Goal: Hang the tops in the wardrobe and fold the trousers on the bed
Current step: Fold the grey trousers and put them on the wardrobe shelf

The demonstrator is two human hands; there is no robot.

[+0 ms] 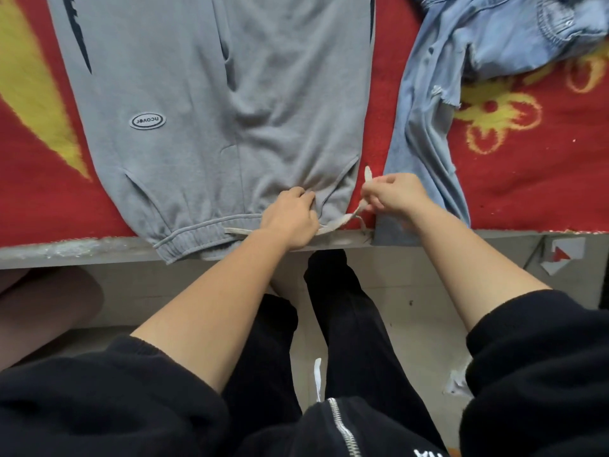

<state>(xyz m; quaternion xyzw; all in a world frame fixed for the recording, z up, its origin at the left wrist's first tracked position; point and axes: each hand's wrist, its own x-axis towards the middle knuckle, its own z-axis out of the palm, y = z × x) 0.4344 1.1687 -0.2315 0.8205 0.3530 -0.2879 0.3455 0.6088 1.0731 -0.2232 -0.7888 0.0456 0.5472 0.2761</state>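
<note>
Grey sweat trousers (204, 103) lie flat on the bed, waistband at the near edge and legs running away from me. An oval logo patch sits on the left thigh. My left hand (290, 219) grips the waistband near its middle, fingers curled into the cloth. My right hand (392, 192) pinches the pale drawstring (336, 224), which runs from the waistband up to my fingers. Light blue denim trousers (438, 103) lie crumpled to the right, one leg reaching the bed edge.
The bed carries a red blanket (527, 179) with yellow flower patterns. Its grey front edge (82, 249) crosses the view. Below it are a pale floor, my black trouser legs and scraps of paper (560, 255) at the right.
</note>
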